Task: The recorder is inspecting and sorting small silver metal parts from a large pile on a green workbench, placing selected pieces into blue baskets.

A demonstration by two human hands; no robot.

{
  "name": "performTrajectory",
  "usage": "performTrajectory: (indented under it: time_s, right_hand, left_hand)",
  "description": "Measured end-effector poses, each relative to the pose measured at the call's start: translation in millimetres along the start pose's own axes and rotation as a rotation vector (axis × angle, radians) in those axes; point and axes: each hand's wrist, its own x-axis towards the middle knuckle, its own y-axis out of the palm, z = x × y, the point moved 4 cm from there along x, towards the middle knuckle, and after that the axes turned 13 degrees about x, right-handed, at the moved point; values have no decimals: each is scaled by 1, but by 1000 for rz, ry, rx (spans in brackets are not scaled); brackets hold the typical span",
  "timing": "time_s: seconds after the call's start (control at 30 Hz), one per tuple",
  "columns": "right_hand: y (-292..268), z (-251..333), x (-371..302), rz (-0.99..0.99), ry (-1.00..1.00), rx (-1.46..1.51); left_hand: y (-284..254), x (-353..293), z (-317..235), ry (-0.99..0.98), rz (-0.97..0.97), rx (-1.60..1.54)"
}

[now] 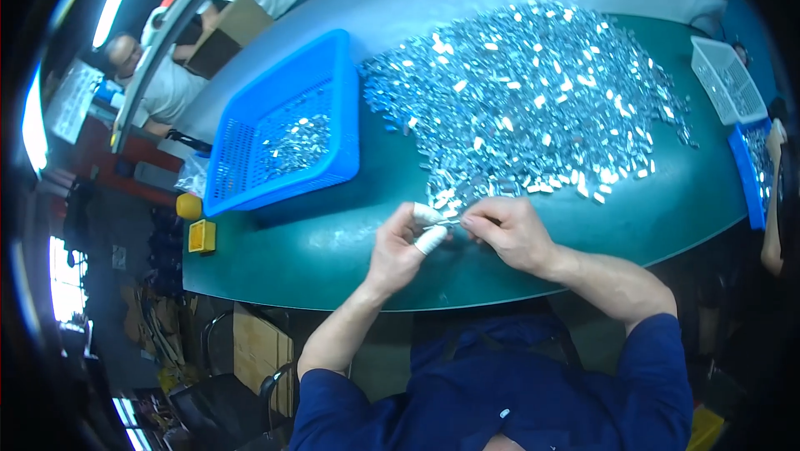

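Both my hands meet over the near edge of the green table, just in front of a large heap of small shiny metal pieces [533,101]. My left hand [394,249], with white covers on its thumb and a finger, pinches a small shiny metal piece [451,222]. From the other side, the thumb and finger of my right hand [518,236] close on the same piece. Fingers partly hide it, so its exact shape does not show. A few loose metal pieces [447,197] lie right beyond my fingertips.
A blue perforated basket [343,109] holding some metal pieces stands left on the green table [308,255]. Small yellow containers [202,237] sit at the left edge. At the right are a white basket [708,67] and a blue tray [754,201] beside another person's arm [773,201].
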Motion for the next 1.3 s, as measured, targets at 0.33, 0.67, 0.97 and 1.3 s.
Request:
performTrajectory:
  time_s: [0.33,0.67,0.97,1.3]
  right_hand:
    - [-1,21,4,-51,-377,-78]
    - [-9,10,-3,-182,-206,151]
    - [-11,16,8,-196,-121,206]
    - [-11,11,3,-161,-91,220]
  left_hand:
    - [-13,7,-13,-28,12,-90]
    - [-148,39,-91,326,-705,874]
    - [-57,37,-33,397,-217,1019]
    - [-25,29,-4,260,-90,1093]
